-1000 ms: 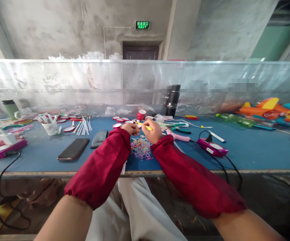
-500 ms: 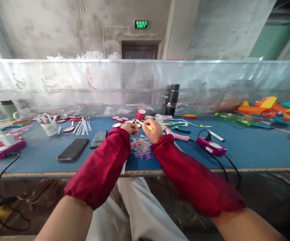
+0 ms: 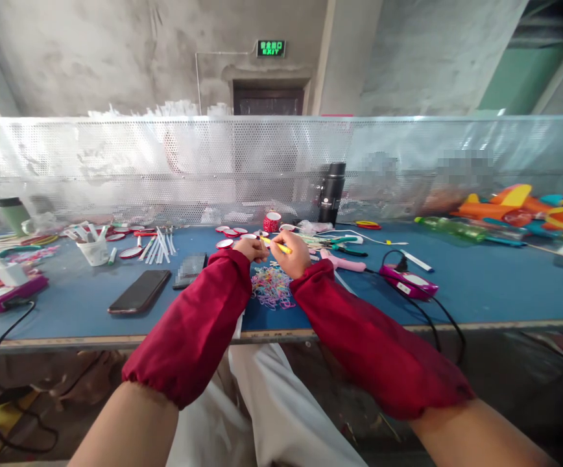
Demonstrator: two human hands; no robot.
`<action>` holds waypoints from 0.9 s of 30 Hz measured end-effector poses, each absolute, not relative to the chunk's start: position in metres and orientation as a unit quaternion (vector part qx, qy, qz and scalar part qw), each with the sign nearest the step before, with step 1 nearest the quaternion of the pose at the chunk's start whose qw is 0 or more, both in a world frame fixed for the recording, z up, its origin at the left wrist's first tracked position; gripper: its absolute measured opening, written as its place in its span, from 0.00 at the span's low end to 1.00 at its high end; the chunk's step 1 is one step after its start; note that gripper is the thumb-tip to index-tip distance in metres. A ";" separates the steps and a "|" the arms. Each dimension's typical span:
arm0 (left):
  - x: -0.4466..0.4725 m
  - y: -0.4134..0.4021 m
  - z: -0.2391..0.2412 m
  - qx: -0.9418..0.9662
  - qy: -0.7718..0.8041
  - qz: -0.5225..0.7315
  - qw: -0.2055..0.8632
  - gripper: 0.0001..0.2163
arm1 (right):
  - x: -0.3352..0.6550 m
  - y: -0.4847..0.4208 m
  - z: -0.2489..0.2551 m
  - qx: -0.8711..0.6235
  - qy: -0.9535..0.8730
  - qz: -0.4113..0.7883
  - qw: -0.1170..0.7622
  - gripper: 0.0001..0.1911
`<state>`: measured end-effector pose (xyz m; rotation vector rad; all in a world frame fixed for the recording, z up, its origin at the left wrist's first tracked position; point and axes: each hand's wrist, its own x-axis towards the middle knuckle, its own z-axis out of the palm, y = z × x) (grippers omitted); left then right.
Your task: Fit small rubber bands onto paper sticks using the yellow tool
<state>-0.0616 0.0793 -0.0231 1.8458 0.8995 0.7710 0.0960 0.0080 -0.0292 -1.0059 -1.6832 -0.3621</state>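
Observation:
In the head view, my right hand (image 3: 295,254) is closed round a slim yellow pen-like tool (image 3: 282,247), whose tip points left at my other hand. My left hand (image 3: 251,249) is pinched shut beside that tip; whatever small piece it holds is mostly hidden by the fingers. Just below both hands, a loose heap of small multicoloured rubber bands (image 3: 272,288) lies on the blue tabletop (image 3: 242,318). Several red-rimmed white discs (image 3: 224,244) lie behind my left hand, near a red round container (image 3: 272,222).
A phone (image 3: 140,292) and a dark flat item (image 3: 191,270) lie to the left, with a white cup of sticks (image 3: 93,250) beyond. On the right are a pink glue gun (image 3: 344,263), a corded purple box (image 3: 408,283) and green-handled pliers (image 3: 347,248). A black flask (image 3: 331,194) stands behind.
The yellow tool's tip has come closer to my left hand, as my right hand shifted slightly left. The small brownish piece seen at my left fingertips is now largely hidden. The view has shifted slightly.

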 end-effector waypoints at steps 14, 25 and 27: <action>-0.062 0.074 -0.019 0.743 0.384 0.316 0.447 0.06 | 0.098 0.009 -0.030 -0.440 -0.688 -0.166 0.552 0.07; -0.062 0.077 -0.021 0.742 0.373 0.325 0.453 0.07 | 0.098 0.010 -0.030 -0.441 -0.689 -0.171 0.550 0.06; -0.062 0.075 -0.020 0.744 0.373 0.322 0.450 0.07 | 0.099 0.010 -0.030 -0.437 -0.693 -0.170 0.549 0.06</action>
